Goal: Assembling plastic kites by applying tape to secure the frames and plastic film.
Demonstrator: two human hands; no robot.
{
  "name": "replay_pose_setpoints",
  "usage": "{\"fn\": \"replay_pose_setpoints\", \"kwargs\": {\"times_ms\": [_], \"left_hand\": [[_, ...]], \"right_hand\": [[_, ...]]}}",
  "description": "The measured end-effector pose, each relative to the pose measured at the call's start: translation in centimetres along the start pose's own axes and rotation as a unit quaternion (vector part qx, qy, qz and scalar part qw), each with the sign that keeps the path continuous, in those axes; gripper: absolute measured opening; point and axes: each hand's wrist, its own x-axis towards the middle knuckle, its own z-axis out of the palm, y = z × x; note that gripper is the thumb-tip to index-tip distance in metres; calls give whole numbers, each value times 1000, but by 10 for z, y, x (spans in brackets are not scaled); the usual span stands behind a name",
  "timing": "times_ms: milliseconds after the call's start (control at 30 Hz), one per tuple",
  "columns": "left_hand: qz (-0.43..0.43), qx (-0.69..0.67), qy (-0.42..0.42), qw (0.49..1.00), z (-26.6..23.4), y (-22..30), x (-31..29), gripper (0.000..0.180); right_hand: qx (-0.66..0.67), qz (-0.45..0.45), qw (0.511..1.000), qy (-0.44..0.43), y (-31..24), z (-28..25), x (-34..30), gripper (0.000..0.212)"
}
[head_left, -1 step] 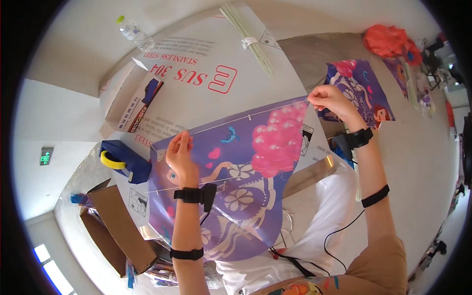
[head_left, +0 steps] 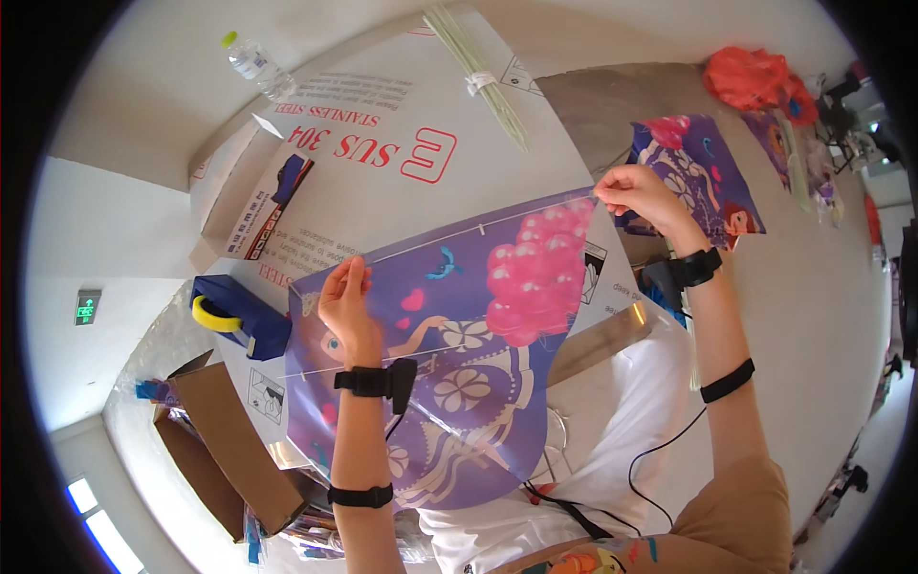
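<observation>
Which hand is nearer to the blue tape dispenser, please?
Left. The left hand is right of the dispenser, not touching it; the right hand is much farther right, at a corner of the purple sheet.

The purple printed sheet (head_left: 464, 390) was thin, smooth plastic film, slightly see-through, with glossy streaks of light across it. The worktop (head_left: 382, 206) had a pale, smooth surface with a soft sheen. The tape dispenser (head_left: 256, 323) looked hard blue plastic, the bottle (head_left: 256, 64) clear plastic, the brown box (head_left: 228, 445) matt cardboard, the trousers (head_left: 626, 407) white cloth, the red bag (head_left: 751, 78) thin, crinkled plastic.
</observation>
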Motion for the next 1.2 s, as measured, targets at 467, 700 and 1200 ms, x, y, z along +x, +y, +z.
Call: {"fn": "replay_pose_setpoints", "kwargs": {"times_ms": [467,700,1200], "left_hand": [[-8,77,-13,997,-4,-3,9,19],[49,199,-45,978,-5,-9,15,17],[107,337,31,935,-2,-9,13,19]], "right_hand": [[-14,-28,992,118,22,26,16,6],[-163,-105,952,235,54,44,24,18],[-164,-120,947,250,53,57,28,23]]}}
